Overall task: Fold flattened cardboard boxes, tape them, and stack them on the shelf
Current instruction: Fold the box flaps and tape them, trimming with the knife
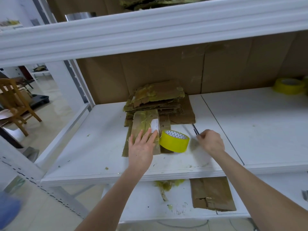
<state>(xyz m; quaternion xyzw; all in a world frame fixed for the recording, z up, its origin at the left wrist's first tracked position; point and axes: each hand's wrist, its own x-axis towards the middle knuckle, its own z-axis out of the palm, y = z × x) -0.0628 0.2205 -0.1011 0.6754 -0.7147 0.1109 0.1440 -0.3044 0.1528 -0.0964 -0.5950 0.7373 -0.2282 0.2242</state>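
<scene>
White metal shelving fills our view; we are at its middle shelf [100,147], with brown cardboard backing [166,69] behind it. Our left hand [141,148] lies flat on a small cardboard box [143,124], palm down, fingers straight and spread, gripping nothing. The box is smeared with yellowish tape residue, and a white label [155,125] sits on it just past our fingertips. Under the box, a flat cardboard sheet [126,147] sticks out left of the hand.

Just right of the left hand, beside the box, a yellow tape roll [174,142] sits tilted between our two hands. Our right hand [211,142] is right of the roll, fingers curled, pinching the near end of a thin dark tool [195,129] — too blurred for us to tell what kind. The tool points away from the hand toward the stack of flattened cardboard [158,97], which lies beyond both hands, just past the box, with ragged edges and tape bits on top.

Far right of the right hand, well apart, a second yellow roll [289,85] rests near the back of the shelf. Below our forearms, the lower shelf [141,205] holds a flattened brown piece [212,194] near the right arm and yellowish tape scraps [166,184] between the arms. Far left of the left hand — off the rack — a wooden chair [15,104] stands on the floor.
</scene>
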